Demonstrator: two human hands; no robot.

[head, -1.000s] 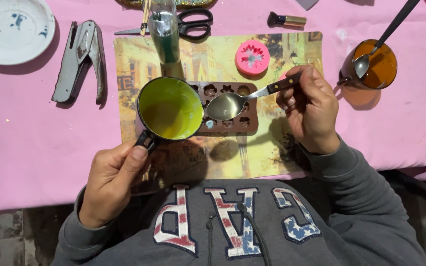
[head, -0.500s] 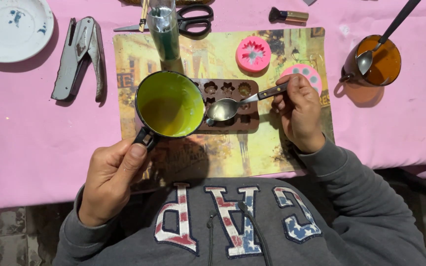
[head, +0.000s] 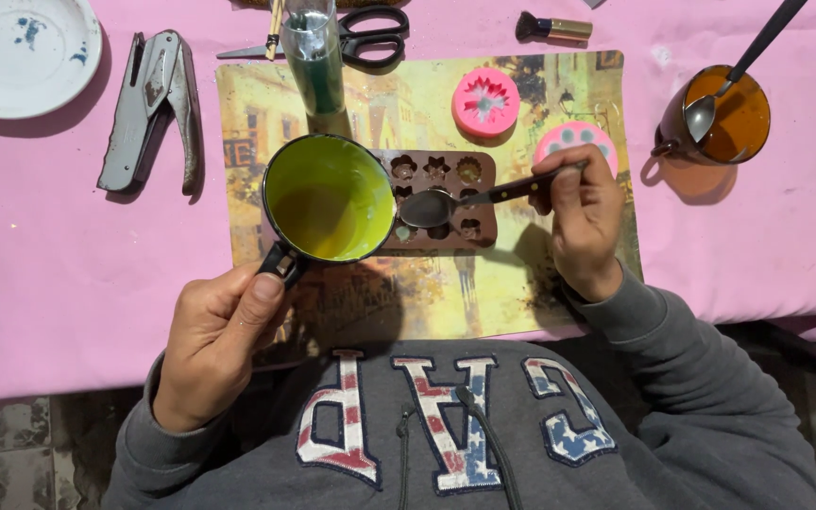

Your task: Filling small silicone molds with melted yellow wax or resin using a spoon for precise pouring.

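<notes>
Bright, even daylight, soft and diffuse. Soft shadow under the green-lined pot [head: 328, 198] and left hand [head: 214, 340] falling toward the near edge of the placemat [head: 540, 94]; another beside the amber cup [head: 724, 118] on the pink cloth [head: 59, 274]. Mild glare on the spoon [head: 432, 206] bowl (small highlight only). Sharp focus mid-frame; slight softness and wide-angle bending at corners. Floor at bottom left dim.

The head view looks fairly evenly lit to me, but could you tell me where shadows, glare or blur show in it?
Head view: soft, even light; the right hand and spoon cast a dim shadow on the placemat below them; the pan in the left hand darkens the mat under it; mild sheen on the amber cup's liquid; focus sharp, no motion blur.
</notes>
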